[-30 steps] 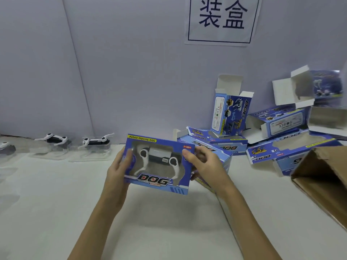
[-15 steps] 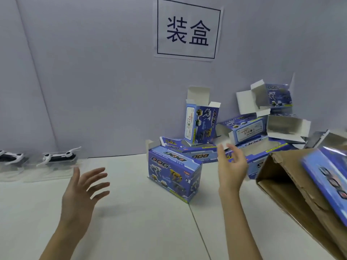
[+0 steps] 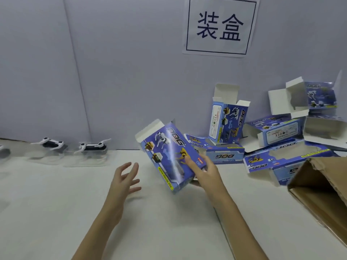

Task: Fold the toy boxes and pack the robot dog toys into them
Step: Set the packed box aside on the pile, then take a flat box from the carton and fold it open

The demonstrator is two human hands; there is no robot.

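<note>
My right hand (image 3: 205, 170) grips a blue toy box (image 3: 169, 154) by its lower right end and holds it tilted above the white table, its white top flap open. To the box's left my left hand (image 3: 124, 180) hovers with spread fingers, holding nothing. Two black-and-white robot dog toys (image 3: 51, 143) (image 3: 93, 146) lie in clear plastic trays at the back left by the wall. A pile of unfolded and half-folded blue boxes (image 3: 272, 147) sits at the back right, one box (image 3: 228, 121) standing upright with open flaps.
A brown cardboard carton (image 3: 323, 186) lies open on its side at the right edge. A grey wall with a paper sign (image 3: 219, 27) closes off the back. The white table (image 3: 56, 212) stretches to the front and left.
The packed window box left my hands and went into the carton on the right. My right hand then picked up the blue box from the table middle and tilted it up; my left hand moved toward it.
</note>
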